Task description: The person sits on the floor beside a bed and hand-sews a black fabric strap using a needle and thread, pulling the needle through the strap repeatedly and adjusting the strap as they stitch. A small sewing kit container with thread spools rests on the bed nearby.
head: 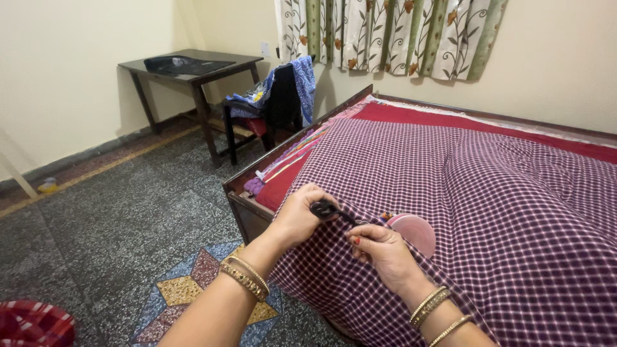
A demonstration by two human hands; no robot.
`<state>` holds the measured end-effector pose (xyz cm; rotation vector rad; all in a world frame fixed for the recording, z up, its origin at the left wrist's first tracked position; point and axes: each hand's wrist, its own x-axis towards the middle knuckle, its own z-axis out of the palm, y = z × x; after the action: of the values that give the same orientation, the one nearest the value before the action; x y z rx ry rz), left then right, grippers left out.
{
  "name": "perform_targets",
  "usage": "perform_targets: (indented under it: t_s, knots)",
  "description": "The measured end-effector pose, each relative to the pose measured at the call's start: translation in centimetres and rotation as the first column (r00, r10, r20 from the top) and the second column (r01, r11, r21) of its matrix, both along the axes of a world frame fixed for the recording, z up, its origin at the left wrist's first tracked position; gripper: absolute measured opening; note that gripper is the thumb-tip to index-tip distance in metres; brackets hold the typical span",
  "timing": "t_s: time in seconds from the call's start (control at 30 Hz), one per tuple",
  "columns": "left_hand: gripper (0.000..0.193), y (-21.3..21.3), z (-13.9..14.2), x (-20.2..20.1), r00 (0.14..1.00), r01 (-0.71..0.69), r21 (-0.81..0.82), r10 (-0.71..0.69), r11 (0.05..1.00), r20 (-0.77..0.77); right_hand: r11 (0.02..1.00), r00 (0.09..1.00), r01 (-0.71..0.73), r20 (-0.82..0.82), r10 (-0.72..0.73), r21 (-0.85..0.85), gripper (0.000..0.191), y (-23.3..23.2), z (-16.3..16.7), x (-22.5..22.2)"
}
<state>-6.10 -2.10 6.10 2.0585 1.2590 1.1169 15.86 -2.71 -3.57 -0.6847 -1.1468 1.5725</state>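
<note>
The left hand (pixel 297 217) is closed tight on a small black thing (pixel 326 209) over the near edge of the bed (pixel 247 209), the right hand (pixel 380 250) pinches its thin end, and a hard tug might make it slip and drop to the floor (pixel 128 218).
</note>
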Motion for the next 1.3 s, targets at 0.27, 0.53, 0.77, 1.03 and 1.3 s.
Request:
perform_targets:
  t_s: [0.27,0.53,0.77,1.03,1.3]
  knots:
    - [0.015,-0.5,0.1,-0.4,0.999,0.044,0.034,-0.045,0.998,0.026,0.987,0.978,0.141,0.141,-0.151,0.076,0.015,-0.8,1.4,-1.6]
    - [0.015,-0.6,-0.2,-0.5,0.998,0.07,0.06,-0.07,0.996,-0.006,0.982,0.972,0.172,0.151,-0.182,0.072,0.014,-0.5,0.9,-1.6]
    - [0.012,-0.7,-0.2,-1.0,0.99,0.14,0.095,-0.138,0.986,-0.027,0.983,0.975,0.164,0.135,-0.174,0.081,0.015,-0.6,0.6,-1.5]
    - [0.01,-1.1,-0.6,-0.8,0.99,0.138,0.156,-0.133,0.978,-0.042,0.975,0.972,0.211,0.088,-0.216,0.065,0.014,-1.1,0.9,-2.0]
    - [0.012,-1.8,-1.9,-0.8,0.99,0.136,0.224,-0.141,0.965,0.007,0.949,0.951,0.309,-0.003,-0.309,0.068,0.013,-1.4,0.3,-3.4]
